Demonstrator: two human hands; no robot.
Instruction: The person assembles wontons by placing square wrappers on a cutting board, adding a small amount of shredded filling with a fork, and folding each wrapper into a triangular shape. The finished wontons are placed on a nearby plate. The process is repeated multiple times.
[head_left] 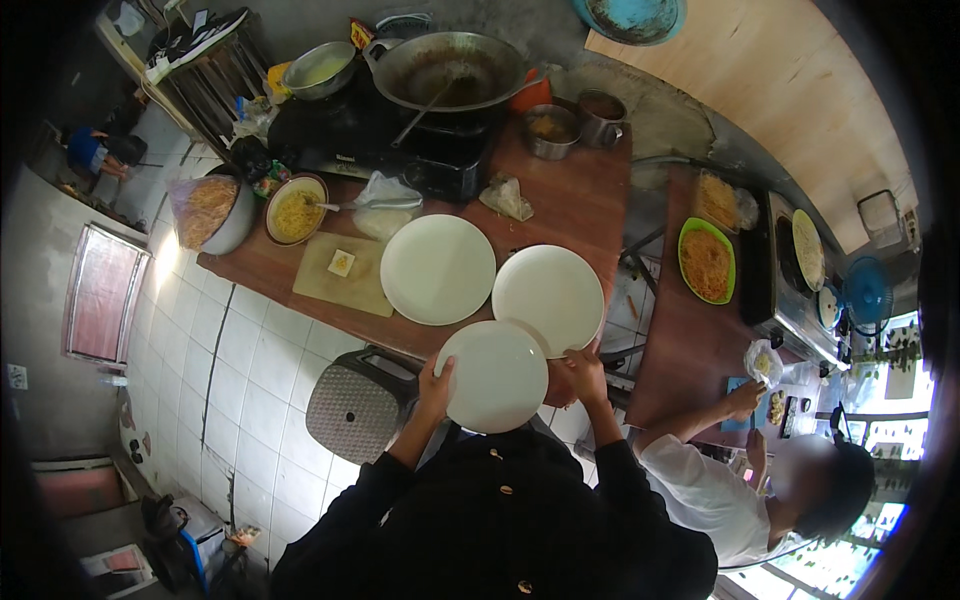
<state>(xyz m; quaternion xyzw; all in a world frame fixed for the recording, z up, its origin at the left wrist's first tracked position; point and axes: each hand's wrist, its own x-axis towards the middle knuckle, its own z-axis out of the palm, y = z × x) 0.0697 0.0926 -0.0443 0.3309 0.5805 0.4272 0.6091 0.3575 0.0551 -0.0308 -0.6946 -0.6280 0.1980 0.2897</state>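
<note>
Close to my body, my left hand [435,387] grips the left rim of a white plate [495,385]. My right hand [585,377] closes on the lower rim of a second white plate [555,288], at the table's front edge. The near plate partly overlaps this second one. A third, larger white plate [437,270] lies on the table just to the left. Beside it is a pale cutting board [325,280] with a small white square [342,263] bearing yellow bits. The undersides of the two held plates are hidden.
A wok [450,70] with a ladle sits on the black stove [340,140]. Metal pots [552,132] stand right of it, a yellow food bowl [297,210] left. A plastic stool [352,405] stands below the table. A person in white [700,490] works at the right-hand table.
</note>
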